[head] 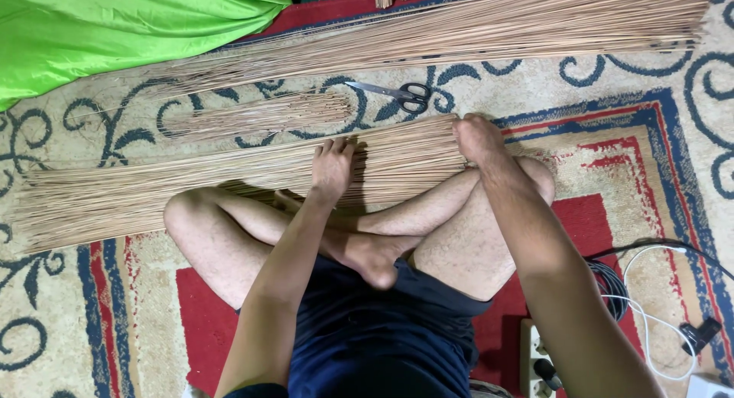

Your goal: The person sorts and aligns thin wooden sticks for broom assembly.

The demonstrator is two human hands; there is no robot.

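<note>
Stick bundle: the nearest sheaf of thin tan sticks [191, 180] lies flat on the carpet just in front of my crossed legs, running left to right, its loose tips fanning out to the left.
Left hand: my left hand [332, 168] rests palm down on the middle of that sheaf, fingers stretched flat over the sticks, gripping nothing.
Right hand: my right hand [478, 138] sits at the right, cut end of the same sheaf, curled against the stick ends; I cannot tell if it is clasping them or only pressing on them.
Legs: my bare legs [252, 230] are folded under my arms, one foot tucked in over my dark shorts [367, 329].
Small bundle: a shorter, thinner clutch of sticks [260, 115] lies just beyond the near sheaf.
Scissors: black-handled scissors [397, 94] lie on the carpet beside that small clutch, apart from both hands.
Far pile: a long, wide pile of sticks [474, 27] stretches across the top.
Cloth: bright green fabric [107, 31] is bunched at the upper left.
Carpet: patterned rug [657, 153] in cream, red and blue.
Cables: a power strip [535, 360] and white and black cords [650, 291] lie at my right.
</note>
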